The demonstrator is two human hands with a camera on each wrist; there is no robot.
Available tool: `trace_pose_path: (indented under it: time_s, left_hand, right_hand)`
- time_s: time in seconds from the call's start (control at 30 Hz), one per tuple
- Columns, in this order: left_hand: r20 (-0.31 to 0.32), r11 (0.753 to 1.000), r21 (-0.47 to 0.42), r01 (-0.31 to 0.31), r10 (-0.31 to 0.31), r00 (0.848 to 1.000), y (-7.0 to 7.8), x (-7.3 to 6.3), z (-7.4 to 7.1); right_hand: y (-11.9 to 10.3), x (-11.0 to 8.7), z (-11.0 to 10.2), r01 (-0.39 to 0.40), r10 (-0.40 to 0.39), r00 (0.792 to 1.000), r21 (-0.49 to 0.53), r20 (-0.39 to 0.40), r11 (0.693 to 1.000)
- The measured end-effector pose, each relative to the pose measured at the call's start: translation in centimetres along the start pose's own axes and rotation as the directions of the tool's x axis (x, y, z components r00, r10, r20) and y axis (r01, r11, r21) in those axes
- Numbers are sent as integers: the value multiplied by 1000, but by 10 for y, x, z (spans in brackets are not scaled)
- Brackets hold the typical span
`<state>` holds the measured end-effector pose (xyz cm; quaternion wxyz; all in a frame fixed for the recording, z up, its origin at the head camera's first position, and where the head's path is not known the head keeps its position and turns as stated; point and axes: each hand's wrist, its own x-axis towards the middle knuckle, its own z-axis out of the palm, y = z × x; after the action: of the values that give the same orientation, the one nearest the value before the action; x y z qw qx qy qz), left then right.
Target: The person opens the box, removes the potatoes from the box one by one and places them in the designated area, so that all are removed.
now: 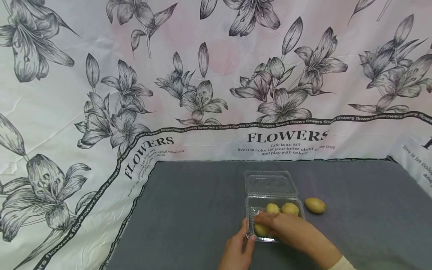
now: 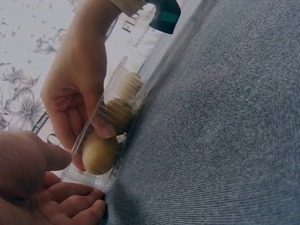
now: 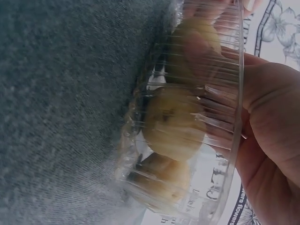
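1. Potato [image 2: 100,154] sits inside the clear box [image 1: 301,216], at its near left, with the right hand [image 1: 290,229] on it.
2. The left wrist view shows what the head view mostly covers: the right thumb lies against this potato, its other fingers round the far side, so the grip is clamped on it; some fingertips are hidden.
3. Two more potatoes [image 1: 272,208] show at the back of the box from the head; whether another lies under the right hand, I cannot tell.
4. The right wrist view looks through the ribbed wall, which blurs the potatoes' outlines.
5. The left hand [image 1: 236,250] holds the box's near-left corner, thumb and fingers set around it; the left wrist view cuts off much of the palm.
6. Only the head view shows the lid [image 1: 270,184] whole, folded open at the back, and a loose potato [image 1: 315,205] clearly on the grey table [image 1: 189,210], right of the box.
7. The left wrist view alone shows a dark piece with a green patch [image 2: 166,18], cropped at the top.
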<state>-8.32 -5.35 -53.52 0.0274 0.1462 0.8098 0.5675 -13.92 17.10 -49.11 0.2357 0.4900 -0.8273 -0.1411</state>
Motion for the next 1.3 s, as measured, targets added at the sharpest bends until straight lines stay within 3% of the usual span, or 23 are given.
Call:
trace_pose_path:
  time_s: [0.07,0.1,0.23,0.33,0.47,0.6,0.7,0.87,1.1,1.3]
  left_hand:
    - [5,1000,-5,28,-28,1000,3,0,-1]
    - [10,997,-33,69,-69,998,8,-1,-1]
    - [25,993,-40,109,-108,994,14,-1,-3]
    - [32,993,-35,112,-111,993,13,-1,-3]
    - [41,997,4,79,-79,996,8,-1,-2]
    - [53,996,-8,90,-90,995,8,1,-3]
    - [55,991,-41,127,-125,991,12,1,-3]
    - [45,990,-29,135,-134,990,16,1,-3]
    - [46,988,-39,151,-149,988,15,2,-2]
    - [48,990,-44,136,-134,990,15,2,-3]
  right_hand:
    - [-1,0,-1,5,-4,1000,-19,30,1000]
    - [-2,1,-1,-23,22,999,37,39,999]
    - [-3,1,-4,-99,78,990,185,120,978]
    - [-3,2,-4,-196,146,978,396,152,897]
    - [-1,2,-3,-241,177,970,562,167,791]
    - [-1,3,-3,-243,183,970,618,159,747]
    - [0,2,-4,-241,191,971,621,146,746]
    - [1,1,-5,-222,203,974,622,103,751]
    - [5,-1,-6,-213,208,975,580,77,786]
    - [6,-2,-3,-160,206,978,553,-21,818]
